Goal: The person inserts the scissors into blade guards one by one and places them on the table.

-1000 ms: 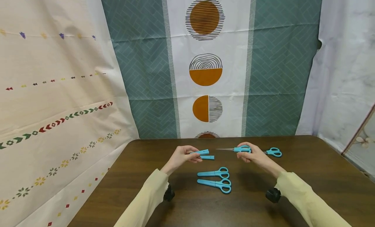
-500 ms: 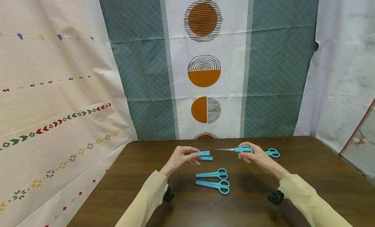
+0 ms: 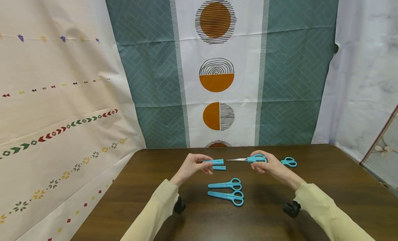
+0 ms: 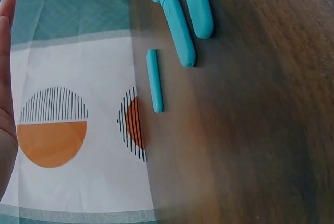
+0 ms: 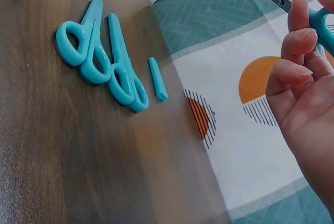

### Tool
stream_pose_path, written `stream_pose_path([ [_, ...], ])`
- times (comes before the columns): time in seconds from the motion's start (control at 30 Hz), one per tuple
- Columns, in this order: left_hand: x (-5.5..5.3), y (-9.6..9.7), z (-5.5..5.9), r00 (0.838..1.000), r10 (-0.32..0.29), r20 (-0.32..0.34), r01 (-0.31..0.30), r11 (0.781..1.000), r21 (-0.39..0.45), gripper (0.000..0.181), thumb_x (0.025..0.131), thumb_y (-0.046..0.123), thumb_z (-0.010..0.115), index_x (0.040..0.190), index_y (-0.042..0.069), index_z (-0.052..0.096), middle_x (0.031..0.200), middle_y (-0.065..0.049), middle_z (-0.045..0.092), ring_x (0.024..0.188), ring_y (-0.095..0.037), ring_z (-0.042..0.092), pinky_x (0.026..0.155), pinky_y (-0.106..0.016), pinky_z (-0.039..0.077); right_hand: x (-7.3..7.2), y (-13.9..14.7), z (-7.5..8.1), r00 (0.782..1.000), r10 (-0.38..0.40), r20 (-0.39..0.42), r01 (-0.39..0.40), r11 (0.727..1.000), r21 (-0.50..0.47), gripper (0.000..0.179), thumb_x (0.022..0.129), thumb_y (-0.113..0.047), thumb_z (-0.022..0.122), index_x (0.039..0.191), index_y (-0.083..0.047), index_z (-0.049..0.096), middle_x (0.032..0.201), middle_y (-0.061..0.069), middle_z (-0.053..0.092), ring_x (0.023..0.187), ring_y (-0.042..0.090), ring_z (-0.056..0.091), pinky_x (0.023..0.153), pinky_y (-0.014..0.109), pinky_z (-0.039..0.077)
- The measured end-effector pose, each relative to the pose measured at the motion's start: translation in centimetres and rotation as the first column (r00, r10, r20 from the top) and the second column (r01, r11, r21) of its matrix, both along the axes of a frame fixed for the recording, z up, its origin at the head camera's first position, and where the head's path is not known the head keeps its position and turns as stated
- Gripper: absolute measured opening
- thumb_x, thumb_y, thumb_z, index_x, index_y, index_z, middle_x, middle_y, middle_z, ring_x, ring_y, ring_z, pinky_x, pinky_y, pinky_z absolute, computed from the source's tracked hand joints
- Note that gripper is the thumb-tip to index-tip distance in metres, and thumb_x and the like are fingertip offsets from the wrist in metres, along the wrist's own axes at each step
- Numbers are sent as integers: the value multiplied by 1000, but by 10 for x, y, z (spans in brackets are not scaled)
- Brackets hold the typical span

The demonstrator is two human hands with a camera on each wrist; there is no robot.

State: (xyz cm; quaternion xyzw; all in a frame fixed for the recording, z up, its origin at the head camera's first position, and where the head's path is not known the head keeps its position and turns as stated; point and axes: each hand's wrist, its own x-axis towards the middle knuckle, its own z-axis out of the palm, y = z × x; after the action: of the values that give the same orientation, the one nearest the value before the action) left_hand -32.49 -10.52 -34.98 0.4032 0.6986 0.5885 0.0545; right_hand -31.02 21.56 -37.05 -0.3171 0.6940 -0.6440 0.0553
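Observation:
In the head view my left hand (image 3: 196,166) pinches a light-blue scissors sheath (image 3: 216,162) between thumb and fingers, its mouth facing right. My right hand (image 3: 266,164) grips a pair of scissors (image 3: 257,158) by the blue handles. Their bare blades are closed and point left, the tip just short of the sheath's mouth. Below the left hand a second sheath (image 3: 220,168) lies on the table; the right wrist view shows this loose sheath (image 5: 157,79) too. In the left wrist view only an edge of the left hand (image 4: 6,78) shows.
Nearer me, two sheathed scissors, an upper pair (image 3: 224,185) and a lower pair (image 3: 226,196), lie side by side on the brown table (image 3: 199,223). More scissors (image 3: 290,161) lie behind the right hand, their blades hidden by it. A patterned curtain (image 3: 217,78) hangs behind.
The scissors in my right hand have moved slightly left and the sheath in my left hand slightly right, so the gap between blade tip and sheath has narrowed. The view has shifted slightly.

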Motion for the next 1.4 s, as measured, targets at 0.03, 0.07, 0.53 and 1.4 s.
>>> stream_pose_path([
  [0.03, 0, 1, 1, 1000, 0, 4, 0, 1000, 0, 19, 86, -3, 58, 102, -13, 60, 79, -26, 62, 68, -34, 63, 65, -56, 46, 0, 0, 1, 1000, 2, -1, -2, 1000, -1, 26, 92, -4, 51, 111, 10, 39, 80, 16, 55, 59, 13, 44, 53, 25, 39],
  [0.07, -1, 1, 2, 1000, 1, 7, -1, 1000, 0, 19, 86, -2, 58, 102, -12, 61, 79, -25, 62, 68, -34, 64, 65, -56, 46, 0, -1, 1, 1000, 7, -3, -7, 1000, -4, 26, 92, -4, 50, 110, 10, 39, 80, 16, 55, 59, 13, 44, 53, 25, 39],
  [0.53, 1, 7, 8, 1000, -17, 23, 17, 1000, -5, 18, 87, -1, 57, 102, -11, 61, 80, -24, 63, 69, -36, 63, 66, -52, 48, 1, -7, 10, 999, 36, 12, -37, 999, 12, 25, 91, -6, 52, 110, 7, 41, 80, 12, 55, 62, 15, 43, 54, 25, 38],
  [1.4, -11, 18, -4, 1000, -24, 8, 24, 1000, -2, 20, 87, 4, 59, 103, -6, 63, 80, -14, 65, 67, -31, 64, 66, -53, 47, 1, -24, 12, 999, 50, -1, -50, 999, 16, 24, 92, -6, 50, 111, 7, 41, 81, 14, 57, 63, 17, 46, 54, 23, 39],
])
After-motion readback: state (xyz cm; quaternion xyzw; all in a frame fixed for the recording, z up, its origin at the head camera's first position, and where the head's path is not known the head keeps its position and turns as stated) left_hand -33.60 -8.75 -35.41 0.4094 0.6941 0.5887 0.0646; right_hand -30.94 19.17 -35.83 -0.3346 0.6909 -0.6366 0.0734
